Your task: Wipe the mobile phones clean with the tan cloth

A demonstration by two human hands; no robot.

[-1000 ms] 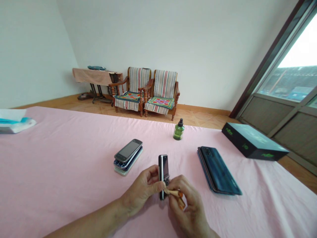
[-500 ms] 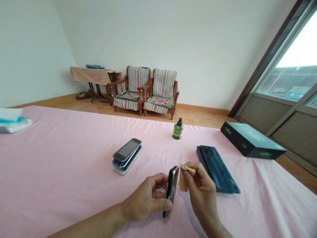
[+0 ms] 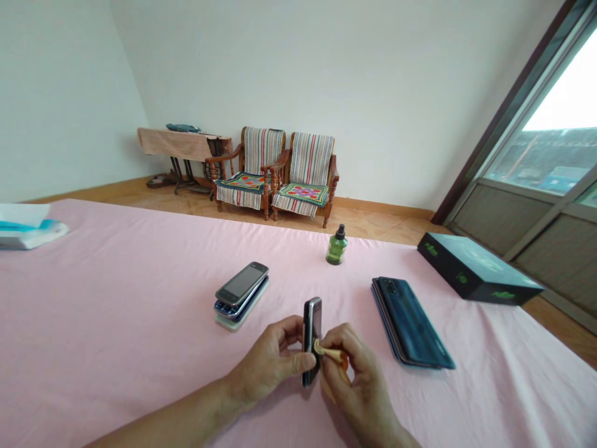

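My left hand (image 3: 275,354) grips a dark mobile phone (image 3: 308,330) with silvery edges, held upright on its narrow side. My right hand (image 3: 357,376) pinches a folded yellow cloth (image 3: 330,353), and its tip meets the phone's front face. Something orange shows between the right fingers, too small to name. Left of the hands lies a stack of phones (image 3: 242,283), a grey one with a screen on top. To the right is another stack, topped by a glossy dark blue smartphone (image 3: 413,323) lying back up.
A green spray bottle (image 3: 336,246) stands beyond the hands on the pink cloth (image 3: 116,298). At the right sits a black box (image 3: 480,267) with green print. A white and blue packet (image 3: 30,227) lies far left. Two wooden armchairs (image 3: 303,168) stand behind.
My right hand has moved left and brought the cloth onto the phone's face. The phone in my left hand has shifted slightly left and up.
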